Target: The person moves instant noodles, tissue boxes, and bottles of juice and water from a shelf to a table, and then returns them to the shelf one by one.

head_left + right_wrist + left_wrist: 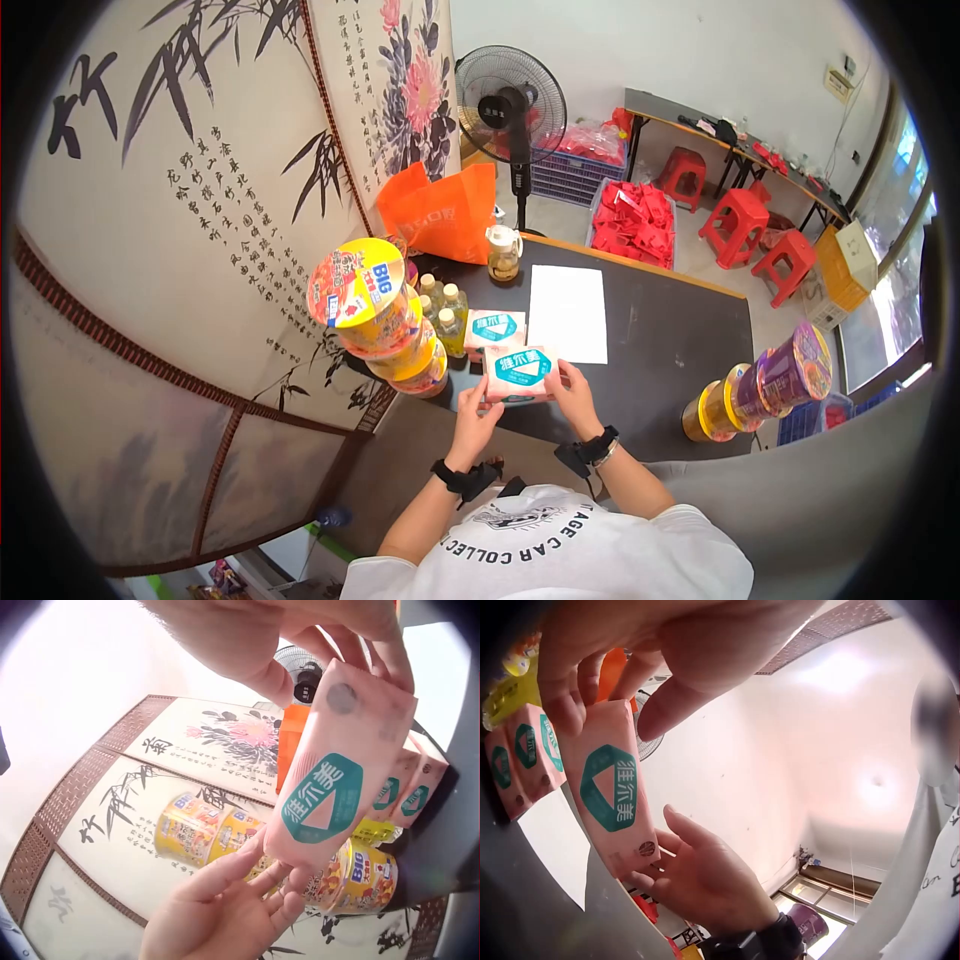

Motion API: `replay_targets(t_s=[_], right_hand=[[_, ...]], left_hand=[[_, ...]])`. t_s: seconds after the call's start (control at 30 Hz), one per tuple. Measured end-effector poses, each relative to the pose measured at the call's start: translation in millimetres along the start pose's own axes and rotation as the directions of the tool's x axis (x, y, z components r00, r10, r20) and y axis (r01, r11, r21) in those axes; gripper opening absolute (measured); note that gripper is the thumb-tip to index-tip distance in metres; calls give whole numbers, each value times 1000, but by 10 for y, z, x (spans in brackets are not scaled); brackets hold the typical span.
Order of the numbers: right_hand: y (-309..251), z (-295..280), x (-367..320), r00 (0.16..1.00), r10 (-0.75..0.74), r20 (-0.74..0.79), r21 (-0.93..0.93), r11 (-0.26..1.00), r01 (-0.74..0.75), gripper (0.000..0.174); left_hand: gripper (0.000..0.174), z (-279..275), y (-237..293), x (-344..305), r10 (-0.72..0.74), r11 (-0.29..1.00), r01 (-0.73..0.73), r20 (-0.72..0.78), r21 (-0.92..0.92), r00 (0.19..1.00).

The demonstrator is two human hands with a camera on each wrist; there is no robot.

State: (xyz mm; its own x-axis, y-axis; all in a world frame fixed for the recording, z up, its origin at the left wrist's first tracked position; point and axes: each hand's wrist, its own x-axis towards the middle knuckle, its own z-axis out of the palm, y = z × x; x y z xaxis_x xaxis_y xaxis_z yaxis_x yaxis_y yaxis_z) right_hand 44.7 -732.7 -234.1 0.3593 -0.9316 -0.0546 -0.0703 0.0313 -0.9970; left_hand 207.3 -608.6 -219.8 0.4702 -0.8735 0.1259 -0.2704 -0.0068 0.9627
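Observation:
A pink tissue pack [520, 371] with a teal logo is held just above the near edge of the black table [670, 350]. My left hand [478, 408] grips its left end and my right hand [573, 388] grips its right end. In the left wrist view the pack [615, 795] sits between the thumb and fingers of the left hand. The right wrist view shows the pack [330, 787] pinched from above by the right hand. More pink tissue packs [495, 327] lie on the table just behind it.
Stacked yellow noodle cups [375, 305] and small bottles [450, 315] crowd the table's left side. A white sheet [568, 312] lies mid-table, a glass jug [503, 252] and orange bag [440, 210] behind. More noodle cups [770, 385] sit at the right. A fan [510, 105] and red stools [740, 225] stand beyond.

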Motion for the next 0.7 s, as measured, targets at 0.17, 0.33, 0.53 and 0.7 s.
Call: replay_targets(t_s=[0.17, 0.33, 0.53, 0.7], right_hand=[[178, 319, 554, 998, -30, -48, -36, 999, 29, 49], [103, 611, 914, 976, -193, -104, -202, 965, 169, 48], [297, 673, 1075, 991, -127, -47, -279, 954, 109, 49], [142, 598, 982, 995, -79, -65, -238, 969, 61, 54]], left_hand=[[63, -65, -268, 594, -3, 996, 4, -17, 87, 1000], [70, -51, -403, 1080, -17, 995, 27, -116, 91, 993], [73, -3, -661, 1254, -219, 963, 220, -23, 153, 975], [80, 71, -850, 1123, -173, 971, 164, -40, -172, 984]])
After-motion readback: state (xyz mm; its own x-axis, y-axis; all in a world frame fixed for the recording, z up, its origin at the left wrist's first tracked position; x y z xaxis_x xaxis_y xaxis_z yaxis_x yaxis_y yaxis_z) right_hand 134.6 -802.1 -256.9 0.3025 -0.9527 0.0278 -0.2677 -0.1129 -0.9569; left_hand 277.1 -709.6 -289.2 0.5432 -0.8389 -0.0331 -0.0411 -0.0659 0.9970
